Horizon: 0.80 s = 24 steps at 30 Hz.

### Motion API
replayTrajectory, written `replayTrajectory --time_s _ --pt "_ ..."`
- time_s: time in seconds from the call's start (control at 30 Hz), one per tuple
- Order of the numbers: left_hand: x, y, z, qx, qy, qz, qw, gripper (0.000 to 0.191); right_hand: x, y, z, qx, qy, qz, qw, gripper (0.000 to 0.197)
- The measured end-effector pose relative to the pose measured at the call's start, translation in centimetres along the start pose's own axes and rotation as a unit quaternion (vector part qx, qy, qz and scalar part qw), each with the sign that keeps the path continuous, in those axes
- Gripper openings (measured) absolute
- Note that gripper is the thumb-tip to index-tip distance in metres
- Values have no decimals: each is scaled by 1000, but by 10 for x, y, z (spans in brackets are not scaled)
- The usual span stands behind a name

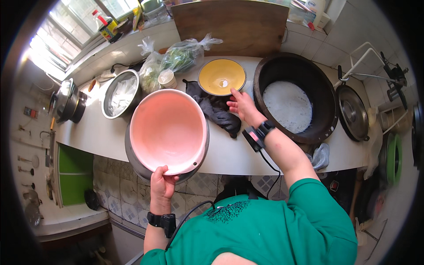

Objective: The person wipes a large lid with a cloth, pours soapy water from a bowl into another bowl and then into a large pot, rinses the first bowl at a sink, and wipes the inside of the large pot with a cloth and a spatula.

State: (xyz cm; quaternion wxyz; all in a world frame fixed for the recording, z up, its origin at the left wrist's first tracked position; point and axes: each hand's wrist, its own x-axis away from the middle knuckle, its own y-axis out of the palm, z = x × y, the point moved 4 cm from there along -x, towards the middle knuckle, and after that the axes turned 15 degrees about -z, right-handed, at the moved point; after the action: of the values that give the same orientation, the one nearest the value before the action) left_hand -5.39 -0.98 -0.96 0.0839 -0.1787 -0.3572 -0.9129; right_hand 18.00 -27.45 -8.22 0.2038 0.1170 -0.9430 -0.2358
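My left hand (164, 184) grips the near rim of a pink plastic basin (167, 132), thumb on the inside. A dark grey round vessel (134, 167) shows under the pink basin, mostly hidden by it. At the front rim of a yellow bowl (212, 74) is my right hand (243, 107), fingers apart. Whether a fingertip touches that rim, I cannot tell. A crumpled dark cloth (220, 116) lies on the white counter (232, 159) between the bowl and the pink basin. Right of my hand stands a large dark tub (294, 66) with foamy whitish liquid (286, 106) inside.
A metal pot (109, 111) with plastic bags inside, a paper cup (167, 79) and bagged greens (182, 56) stand at the left and back. A wooden board (230, 28) leans behind. Right of the tub are a metal lid (352, 112) and silvery cloth (321, 157).
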Motion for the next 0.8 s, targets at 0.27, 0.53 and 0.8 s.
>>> replayTrajectory --time_s 0.27,0.53,0.8 --pt "-13 11 -4 -40 -34 -29 998 18 -18 -1 -2 -40 -2 35 999 26" --pt "-33 30 -30 -35 -82 -118 989 24 97 -68 -96 117 -25 70 990 23" --pt "-65 92 -64 -117 -68 -161 978 26 167 -201 -161 309 23 172 935 27"
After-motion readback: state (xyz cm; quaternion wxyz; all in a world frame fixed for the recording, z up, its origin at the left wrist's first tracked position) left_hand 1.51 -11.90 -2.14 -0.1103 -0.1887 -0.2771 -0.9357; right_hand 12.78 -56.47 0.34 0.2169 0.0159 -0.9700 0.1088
